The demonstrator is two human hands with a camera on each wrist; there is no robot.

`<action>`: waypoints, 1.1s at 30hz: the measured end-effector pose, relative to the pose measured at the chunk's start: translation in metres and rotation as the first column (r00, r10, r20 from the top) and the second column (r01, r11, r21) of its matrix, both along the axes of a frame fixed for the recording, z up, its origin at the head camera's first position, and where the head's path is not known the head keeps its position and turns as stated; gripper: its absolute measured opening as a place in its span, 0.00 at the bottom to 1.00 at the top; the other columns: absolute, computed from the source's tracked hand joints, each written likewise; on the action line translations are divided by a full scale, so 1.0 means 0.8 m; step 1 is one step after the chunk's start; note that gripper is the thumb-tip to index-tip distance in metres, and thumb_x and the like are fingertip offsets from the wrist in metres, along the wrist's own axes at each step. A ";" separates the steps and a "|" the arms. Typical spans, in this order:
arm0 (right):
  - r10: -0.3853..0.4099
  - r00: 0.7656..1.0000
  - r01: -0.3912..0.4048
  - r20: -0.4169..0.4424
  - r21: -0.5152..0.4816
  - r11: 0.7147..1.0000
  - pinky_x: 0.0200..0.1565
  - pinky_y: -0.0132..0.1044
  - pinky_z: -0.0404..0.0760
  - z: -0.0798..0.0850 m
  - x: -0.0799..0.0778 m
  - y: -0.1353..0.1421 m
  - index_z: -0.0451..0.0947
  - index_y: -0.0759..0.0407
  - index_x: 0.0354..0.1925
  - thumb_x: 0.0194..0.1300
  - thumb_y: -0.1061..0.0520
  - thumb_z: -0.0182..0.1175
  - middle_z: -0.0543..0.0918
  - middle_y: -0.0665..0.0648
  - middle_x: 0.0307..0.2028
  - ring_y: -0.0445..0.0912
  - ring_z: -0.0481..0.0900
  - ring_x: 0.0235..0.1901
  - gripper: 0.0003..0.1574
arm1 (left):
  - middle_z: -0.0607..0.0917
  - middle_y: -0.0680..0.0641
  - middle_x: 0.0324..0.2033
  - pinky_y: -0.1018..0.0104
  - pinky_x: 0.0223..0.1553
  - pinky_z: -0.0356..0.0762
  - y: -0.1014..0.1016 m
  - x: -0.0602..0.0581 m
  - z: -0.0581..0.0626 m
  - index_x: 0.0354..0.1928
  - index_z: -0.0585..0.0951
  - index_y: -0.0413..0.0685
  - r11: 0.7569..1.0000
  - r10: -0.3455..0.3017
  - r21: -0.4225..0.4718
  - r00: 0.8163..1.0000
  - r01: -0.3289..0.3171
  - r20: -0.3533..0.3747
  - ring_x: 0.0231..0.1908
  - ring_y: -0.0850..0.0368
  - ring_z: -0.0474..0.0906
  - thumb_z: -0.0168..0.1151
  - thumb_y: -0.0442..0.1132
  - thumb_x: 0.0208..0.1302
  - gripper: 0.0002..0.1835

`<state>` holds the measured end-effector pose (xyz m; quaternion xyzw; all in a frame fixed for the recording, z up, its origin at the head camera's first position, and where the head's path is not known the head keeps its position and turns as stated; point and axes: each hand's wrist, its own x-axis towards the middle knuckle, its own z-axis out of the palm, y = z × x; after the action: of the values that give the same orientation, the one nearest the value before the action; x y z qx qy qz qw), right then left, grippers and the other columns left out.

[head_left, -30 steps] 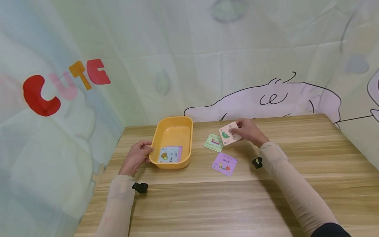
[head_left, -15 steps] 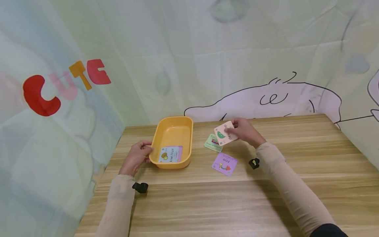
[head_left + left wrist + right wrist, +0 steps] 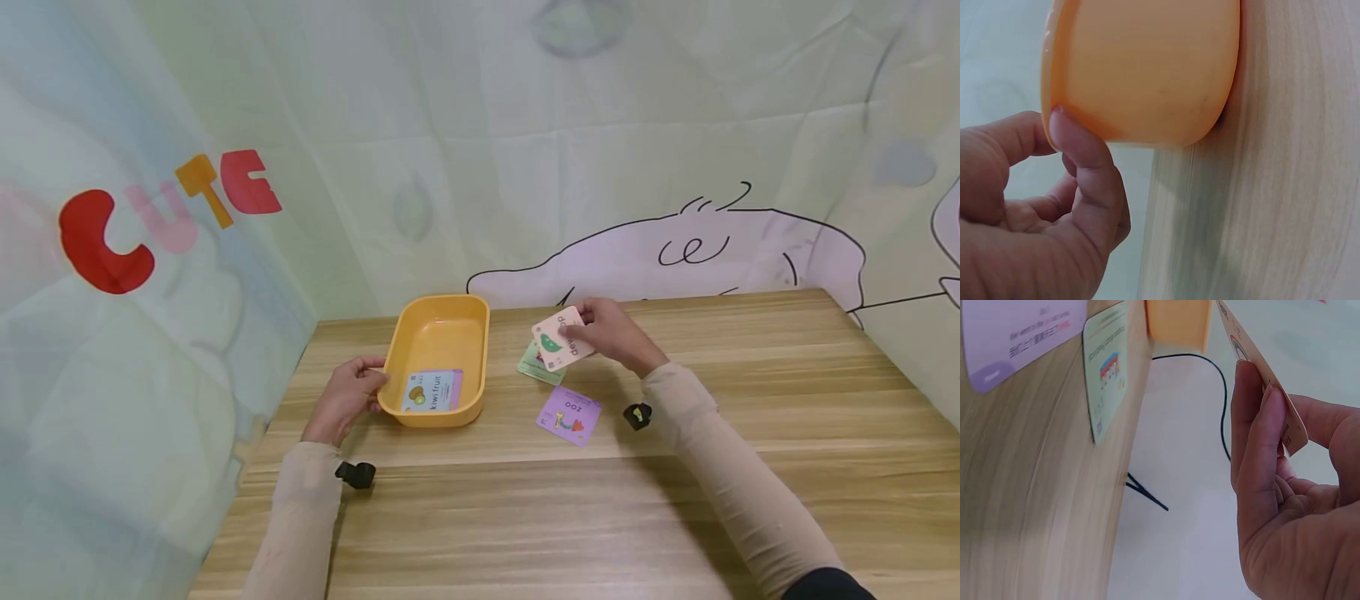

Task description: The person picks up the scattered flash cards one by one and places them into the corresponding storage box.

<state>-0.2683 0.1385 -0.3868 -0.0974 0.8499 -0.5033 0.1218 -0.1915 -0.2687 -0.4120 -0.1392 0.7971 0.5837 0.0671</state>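
1. Right hand [image 3: 618, 335] pinches peach flashcard [image 3: 553, 343] above wood-grain table [image 3: 487, 517].
2. Yellow tray [image 3: 444, 343] lies left of those fingers [image 3: 1263, 447], long axis running near to far.
3. Left hand [image 3: 345, 400] is nearer tray, gripping its near-left corner.

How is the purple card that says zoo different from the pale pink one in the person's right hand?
The purple card lies on the table; the pink card is pinched in the right hand, off the table. The purple card's word shows whole, while the pink card's is partly covered by that hand. Both have rounded corners and a printed picture.
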 end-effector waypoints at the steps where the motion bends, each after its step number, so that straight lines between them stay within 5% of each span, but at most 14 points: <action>1: 0.003 1.000 -0.003 -0.005 0.001 1.000 0.36 0.33 0.84 0.001 0.001 -0.001 0.75 0.66 0.52 0.70 0.57 0.64 0.83 0.64 0.46 0.47 0.82 0.37 0.18 | 0.78 0.43 0.44 0.70 0.29 0.79 0.000 0.000 0.000 0.67 0.70 0.36 1.000 0.002 -0.002 1.000 -0.002 0.001 0.34 0.56 0.77 0.54 0.35 0.75 0.22; 33: 0.103 0.992 -0.103 -0.076 -0.001 0.995 0.38 0.36 0.83 0.029 0.022 -0.049 0.78 0.62 0.50 0.69 0.57 0.65 0.85 0.60 0.45 0.48 0.84 0.38 0.15 | 0.79 0.41 0.46 0.70 0.30 0.79 0.002 0.000 0.001 0.66 0.71 0.37 1.000 0.010 -0.021 1.000 -0.010 0.013 0.32 0.58 0.77 0.55 0.35 0.75 0.21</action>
<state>-0.2508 0.0995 -0.3638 -0.1605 0.8466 -0.4943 0.1148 -0.1912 -0.2672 -0.4114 -0.1475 0.8021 0.5747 0.0679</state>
